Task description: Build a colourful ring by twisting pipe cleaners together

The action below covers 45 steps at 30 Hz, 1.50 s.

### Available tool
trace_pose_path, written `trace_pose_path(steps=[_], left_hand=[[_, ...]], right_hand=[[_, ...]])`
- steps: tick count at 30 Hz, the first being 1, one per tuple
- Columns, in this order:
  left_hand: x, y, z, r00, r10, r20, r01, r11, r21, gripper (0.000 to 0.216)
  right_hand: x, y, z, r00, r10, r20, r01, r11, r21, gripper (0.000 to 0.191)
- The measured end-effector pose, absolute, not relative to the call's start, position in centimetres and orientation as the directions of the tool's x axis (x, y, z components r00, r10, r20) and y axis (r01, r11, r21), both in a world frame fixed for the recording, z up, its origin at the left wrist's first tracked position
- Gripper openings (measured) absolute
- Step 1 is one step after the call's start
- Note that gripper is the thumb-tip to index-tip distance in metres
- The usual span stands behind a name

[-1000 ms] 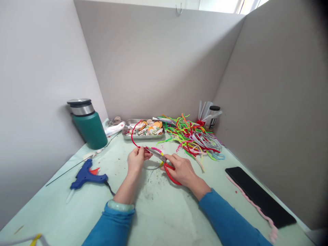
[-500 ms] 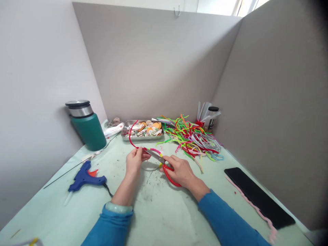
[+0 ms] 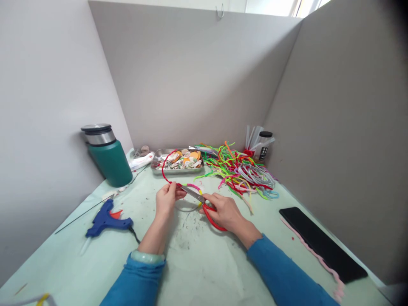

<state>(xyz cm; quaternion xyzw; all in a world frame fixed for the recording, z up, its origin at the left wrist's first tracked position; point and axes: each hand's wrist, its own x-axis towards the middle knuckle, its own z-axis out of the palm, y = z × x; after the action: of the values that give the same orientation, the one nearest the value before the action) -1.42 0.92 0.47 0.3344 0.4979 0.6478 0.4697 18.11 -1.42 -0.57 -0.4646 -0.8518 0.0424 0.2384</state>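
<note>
My left hand (image 3: 166, 199) pinches a red pipe cleaner (image 3: 163, 166), whose free end curves up in front of the metal tray. Also at those fingers is a thin ring (image 3: 188, 211), wrapped along its far side in pink, green and yellow. In my right hand (image 3: 223, 211) is a pair of scissors (image 3: 214, 220) with red handles. Their blades point left and reach the red pipe cleaner beside my left fingertips; whether the blades are parted there is too small to tell. My left fingers partly hide the ring.
A metal tray (image 3: 178, 171) of patterned pieces stands at the back, beside a heap of coloured pipe cleaners (image 3: 236, 170). On the left are a green bottle (image 3: 110, 161) and a blue glue gun (image 3: 106, 221). A black phone-like slab (image 3: 321, 244) lies right, along a pink strip (image 3: 309, 248).
The free end of the red pipe cleaner has tilted slightly to the right. Both hands and the scissors are almost where they were.
</note>
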Motion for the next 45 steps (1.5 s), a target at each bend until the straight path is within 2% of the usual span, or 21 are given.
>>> trace_pose_path(steps=[10,19,24,27,37,42,45], left_hand=[[-1.5,1.0,0.5,-0.352,0.935,-0.053,-0.29,-0.056,0.955,0.024],[-1.4,0.8,0.7,-0.319,0.945,-0.075,-0.346,-0.042,0.937,0.024],[-1.4,0.6,0.9,-0.286,0.954,-0.09,-0.379,-0.027,0.925,0.023],[-1.4,0.7,0.9,-0.287,0.954,-0.087,-0.38,-0.03,0.925,0.023],[-1.4,1.0,0.3,-0.345,0.938,-0.043,-0.276,-0.057,0.959,0.023],[-1.4,1.1,0.2,-0.339,0.939,-0.059,-0.297,-0.047,0.954,0.022],[-1.4,1.0,0.2,-0.322,0.945,-0.064,-0.318,-0.045,0.947,0.022]], right_hand=[[18.4,-1.2,-0.8,-0.451,0.804,0.388,0.772,0.57,-0.281,0.047],[18.4,-0.9,-0.6,-0.478,0.808,0.344,0.622,0.588,-0.518,0.04],[18.7,-0.8,0.0,-0.51,0.818,0.265,0.529,0.542,-0.653,0.037],[18.6,-0.8,0.1,-0.518,0.825,0.228,0.509,0.511,-0.693,0.037],[18.1,-1.4,-0.6,-0.455,0.831,0.32,0.695,0.556,-0.456,0.04],[18.0,-1.5,-0.7,-0.444,0.829,0.341,0.738,0.554,-0.386,0.041],[18.0,-1.6,-0.6,-0.448,0.827,0.34,0.736,0.557,-0.384,0.041]])
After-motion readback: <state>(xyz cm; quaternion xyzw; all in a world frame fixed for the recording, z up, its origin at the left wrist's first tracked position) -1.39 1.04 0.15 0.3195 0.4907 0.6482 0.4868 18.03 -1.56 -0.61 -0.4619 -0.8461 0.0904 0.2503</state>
